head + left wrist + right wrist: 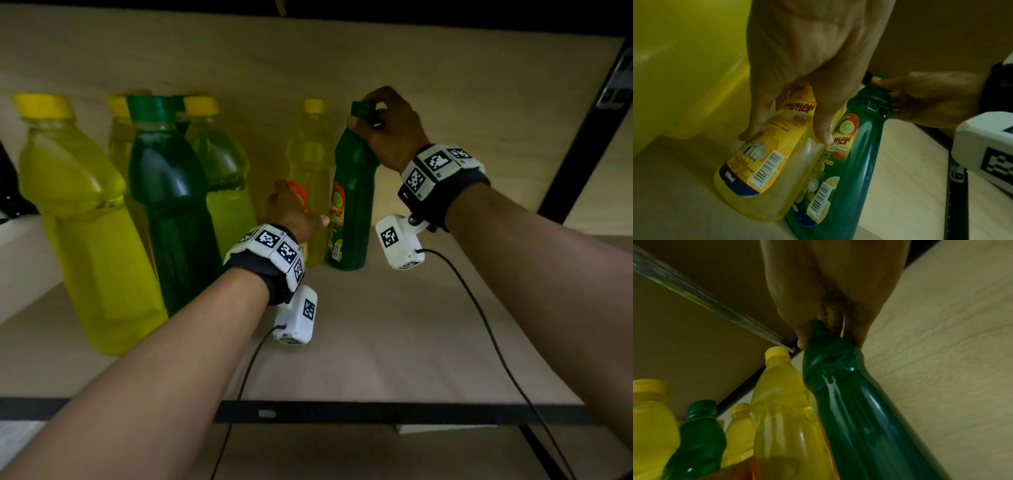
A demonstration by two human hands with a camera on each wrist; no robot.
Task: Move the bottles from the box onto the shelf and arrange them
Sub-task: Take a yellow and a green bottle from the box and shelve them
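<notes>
A slim green dish-soap bottle (352, 212) stands upright on the wooden shelf (394, 335), touching a slim yellow dish-soap bottle (310, 154) on its left. My right hand (373, 116) grips the green bottle's cap from above; the right wrist view shows its fingers (803, 335) curled round the neck of the green bottle (859, 410). My left hand (296, 212) holds the yellow bottle low on its body. In the left wrist view the left hand (786, 131) has a digit on each side of the label of the yellow bottle (777, 178), right beside the green bottle (855, 170).
Several large bottles crowd the shelf's left half: a yellow one (82, 219) in front, a dark green one (171, 205), and yellow ones behind (222, 178). A black frame post (582, 137) bounds the right side. A black rail (342, 413) runs along the front edge.
</notes>
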